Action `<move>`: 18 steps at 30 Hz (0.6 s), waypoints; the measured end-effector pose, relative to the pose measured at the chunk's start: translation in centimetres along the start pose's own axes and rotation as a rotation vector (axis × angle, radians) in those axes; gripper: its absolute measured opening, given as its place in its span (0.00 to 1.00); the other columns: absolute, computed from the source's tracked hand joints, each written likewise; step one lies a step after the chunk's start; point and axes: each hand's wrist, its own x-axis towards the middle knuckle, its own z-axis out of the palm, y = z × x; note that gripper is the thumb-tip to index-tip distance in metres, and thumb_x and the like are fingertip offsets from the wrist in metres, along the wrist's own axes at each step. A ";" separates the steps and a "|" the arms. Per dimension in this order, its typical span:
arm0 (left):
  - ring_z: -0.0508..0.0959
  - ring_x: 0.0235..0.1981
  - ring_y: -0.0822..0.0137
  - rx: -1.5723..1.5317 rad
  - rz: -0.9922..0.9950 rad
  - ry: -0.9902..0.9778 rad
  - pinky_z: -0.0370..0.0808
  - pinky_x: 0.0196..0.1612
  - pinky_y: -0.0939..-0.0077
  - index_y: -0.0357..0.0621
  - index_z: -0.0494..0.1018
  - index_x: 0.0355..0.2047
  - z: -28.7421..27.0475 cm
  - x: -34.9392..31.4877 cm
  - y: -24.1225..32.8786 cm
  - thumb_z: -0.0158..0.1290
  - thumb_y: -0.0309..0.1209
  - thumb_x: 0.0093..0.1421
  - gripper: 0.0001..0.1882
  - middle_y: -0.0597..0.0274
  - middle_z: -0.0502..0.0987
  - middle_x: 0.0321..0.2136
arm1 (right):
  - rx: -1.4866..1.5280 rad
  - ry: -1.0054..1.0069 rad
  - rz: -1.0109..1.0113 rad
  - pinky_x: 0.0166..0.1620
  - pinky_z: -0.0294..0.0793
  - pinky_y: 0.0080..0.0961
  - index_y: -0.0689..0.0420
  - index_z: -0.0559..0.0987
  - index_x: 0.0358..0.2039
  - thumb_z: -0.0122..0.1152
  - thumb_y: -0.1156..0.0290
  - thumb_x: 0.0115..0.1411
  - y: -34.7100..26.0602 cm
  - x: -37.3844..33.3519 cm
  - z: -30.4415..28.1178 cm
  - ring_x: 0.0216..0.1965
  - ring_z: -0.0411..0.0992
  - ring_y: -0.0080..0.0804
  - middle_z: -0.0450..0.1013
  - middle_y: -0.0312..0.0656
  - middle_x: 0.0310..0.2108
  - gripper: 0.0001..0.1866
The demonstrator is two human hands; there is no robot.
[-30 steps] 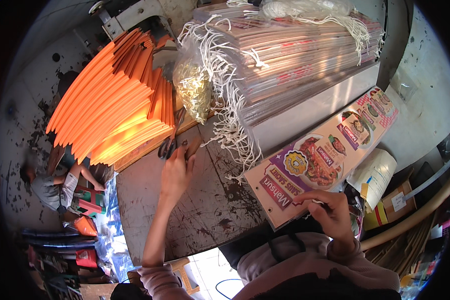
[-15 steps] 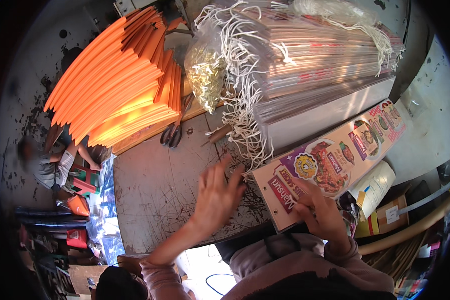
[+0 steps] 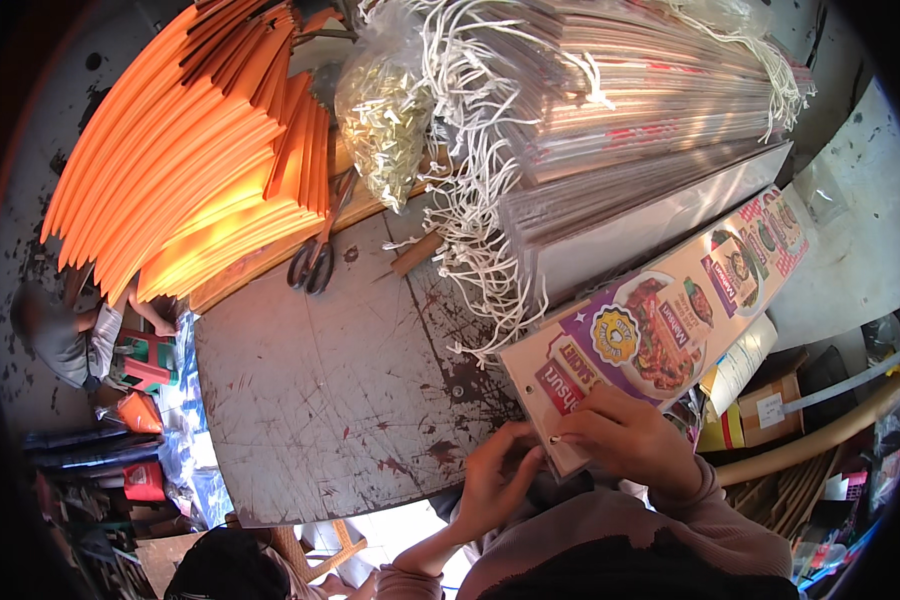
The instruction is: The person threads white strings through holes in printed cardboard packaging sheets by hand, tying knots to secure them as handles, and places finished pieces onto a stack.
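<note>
A long printed card (image 3: 660, 330) with food pictures, purple and cream, lies slanting on the table with its near end out over the table edge. My left hand (image 3: 497, 483) is closed at the card's near left corner, thumb and finger at its edge, partly under it. My right hand (image 3: 625, 440) lies over the card's near end, its fingers drawn together at the corner hole. Whatever may be between those fingertips is too small to make out. Just beyond the card is a big stack of cards in clear sleeves (image 3: 610, 225), with knotted white strings (image 3: 470, 235) hanging from its left end.
Orange folded sheets (image 3: 170, 150) fan out at the far left, beside black-handled scissors (image 3: 311, 265). A clear bag of small pale gold pieces (image 3: 382, 135) stands between them and the stack. The scratched grey table (image 3: 310, 400) curves toward me. Another person (image 3: 60, 335) sits at far left.
My left hand has come from above the bare table down to the card's near corner. My right hand has shifted down and left to that corner's hole. The view has moved slightly.
</note>
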 end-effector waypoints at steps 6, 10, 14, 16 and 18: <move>0.72 0.34 0.78 0.043 0.059 -0.048 0.68 0.36 0.85 0.34 0.68 0.39 -0.2 0.1 -1.8 0.44 0.20 0.57 0.09 0.61 0.73 0.31 | -0.127 -0.087 -0.071 0.36 0.66 0.28 0.60 0.70 0.32 0.52 0.77 0.43 -0.3 0.5 -0.5 0.31 0.66 0.37 0.63 0.42 0.28 0.12; 0.70 0.33 0.79 0.022 -0.026 -0.018 0.67 0.35 0.86 0.33 0.68 0.39 0.0 -0.1 -1.1 0.44 0.20 0.58 0.09 0.62 0.73 0.30 | -0.267 -0.135 -0.174 0.33 0.65 0.24 0.59 0.69 0.28 0.53 0.72 0.43 -0.3 0.8 -0.4 0.29 0.65 0.32 0.62 0.38 0.25 0.10; 0.70 0.33 0.79 0.002 -0.030 0.017 0.67 0.35 0.87 0.32 0.67 0.39 0.3 -0.1 -1.1 0.44 0.21 0.58 0.09 0.62 0.73 0.30 | -0.509 -0.180 -0.202 0.31 0.64 0.21 0.54 0.70 0.27 0.53 0.69 0.44 -0.6 1.1 -0.4 0.29 0.66 0.26 0.62 0.33 0.24 0.08; 0.71 0.33 0.79 -0.020 -0.022 0.030 0.67 0.35 0.88 0.32 0.67 0.39 0.5 -0.1 -1.2 0.44 0.21 0.58 0.08 0.63 0.74 0.29 | -0.496 -0.154 -0.191 0.30 0.64 0.20 0.53 0.70 0.27 0.53 0.68 0.43 -0.6 0.8 0.0 0.28 0.66 0.25 0.62 0.32 0.24 0.08; 0.71 0.33 0.79 -0.041 -0.013 0.040 0.67 0.35 0.88 0.33 0.67 0.38 0.7 -0.1 -1.5 0.45 0.21 0.58 0.08 0.63 0.74 0.29 | -0.486 -0.126 -0.177 0.29 0.65 0.20 0.51 0.71 0.27 0.53 0.68 0.43 -0.7 0.5 0.4 0.28 0.66 0.24 0.62 0.31 0.23 0.08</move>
